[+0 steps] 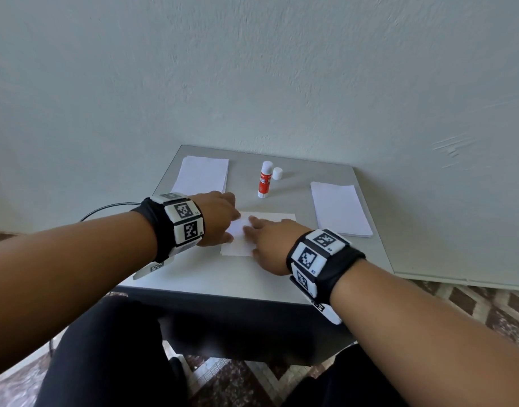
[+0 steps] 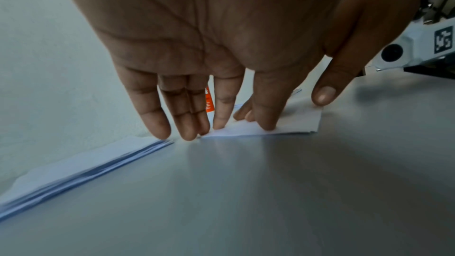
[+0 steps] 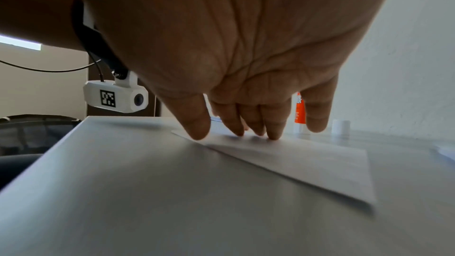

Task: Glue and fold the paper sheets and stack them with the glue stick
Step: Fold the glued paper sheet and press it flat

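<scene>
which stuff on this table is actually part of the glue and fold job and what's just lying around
Part of the job:
- folded sheet, pressed flat by left hand and right hand
- glue stick, upright, uncapped
- its cap, beside it
- left paper stack
- right paper stack

Just there:
- black cable off the table's left edge
- patterned floor

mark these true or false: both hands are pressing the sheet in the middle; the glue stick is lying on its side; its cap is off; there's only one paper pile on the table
1. Both hands press the middle sheet: true; the left hand and right hand rest straight fingers on it.
2. The glue stick lies on its side: false; it stands upright.
3. Its cap is off: true; it stands beside the stick.
4. Only one paper pile: false; there is a left pile and a right pile.
</scene>
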